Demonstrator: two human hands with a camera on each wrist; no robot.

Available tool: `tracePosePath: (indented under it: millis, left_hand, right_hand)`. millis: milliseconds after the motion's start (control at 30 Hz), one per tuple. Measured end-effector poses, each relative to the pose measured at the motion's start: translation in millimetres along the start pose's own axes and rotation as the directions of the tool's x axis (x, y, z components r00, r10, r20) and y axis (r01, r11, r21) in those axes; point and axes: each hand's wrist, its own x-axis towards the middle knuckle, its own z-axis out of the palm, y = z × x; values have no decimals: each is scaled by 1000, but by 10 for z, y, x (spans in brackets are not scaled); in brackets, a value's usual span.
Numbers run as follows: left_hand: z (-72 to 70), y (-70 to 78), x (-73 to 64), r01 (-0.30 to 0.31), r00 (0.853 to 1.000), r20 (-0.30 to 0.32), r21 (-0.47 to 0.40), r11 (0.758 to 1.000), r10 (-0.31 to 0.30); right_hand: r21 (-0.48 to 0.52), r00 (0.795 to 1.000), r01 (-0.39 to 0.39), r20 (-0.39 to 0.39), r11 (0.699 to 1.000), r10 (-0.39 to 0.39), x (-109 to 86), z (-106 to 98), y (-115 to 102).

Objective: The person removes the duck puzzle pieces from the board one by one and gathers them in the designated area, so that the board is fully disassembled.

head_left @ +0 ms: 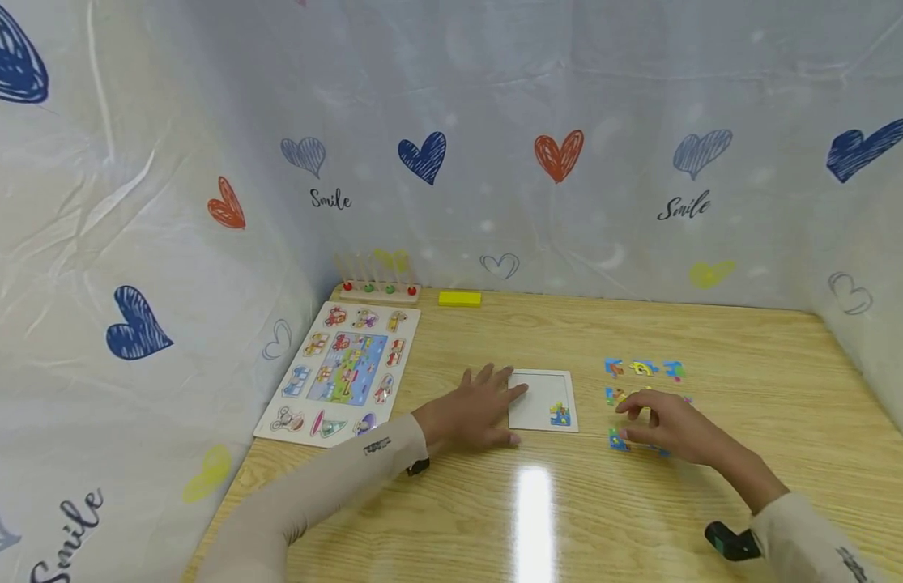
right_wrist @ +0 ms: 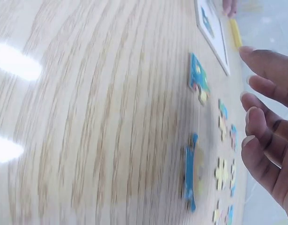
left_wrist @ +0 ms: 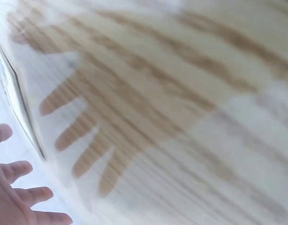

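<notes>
A white puzzle frame (head_left: 531, 405) lies flat on the table with one jigsaw piece (head_left: 560, 414) in its lower right corner. My left hand (head_left: 473, 409), fingers spread, is at the frame's left edge, its fingertips over that side. To the right of the frame, several loose jigsaw pieces (head_left: 644, 368) are laid out in rows. Above the nearer rows hovers my right hand (head_left: 670, 425), which hides some of them. In the right wrist view its fingers (right_wrist: 259, 122) bend loosely with nothing between them, and a blue-edged corner piece (right_wrist: 196, 75) lies apart below.
At the left lies a picture puzzle board (head_left: 407, 324) with various toy shapes. Behind it stands a wooden peg stand (head_left: 378, 293) with red and green beads, beside a yellow block (head_left: 460, 299). A heart-printed curtain (head_left: 495, 97) encloses the wooden table (head_left: 451, 518).
</notes>
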Motion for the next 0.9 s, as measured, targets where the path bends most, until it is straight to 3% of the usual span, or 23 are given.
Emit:
tracePosePath:
  millis: [167,333,600,900]
  left_hand:
    - [44,-104,26,24,1000,-6,-26,999,-24]
    - [56,-161,20,65,997,34,-30,997,-63]
    - [11,-147,35,87,993,81,-28,996,-84]
    - [25,-137,51,97,991,92,-36,995,-93]
  right_hand:
    - [-14,1000,8,8,1000,-8,155,113,-56]
    - [-8,999,-2,33,1000,2,286,233,-139]
    - [-87,999,24,30,996,-22,437,380,-201]
    - [-170,1000,-15,24,985,19,592,462,-237]
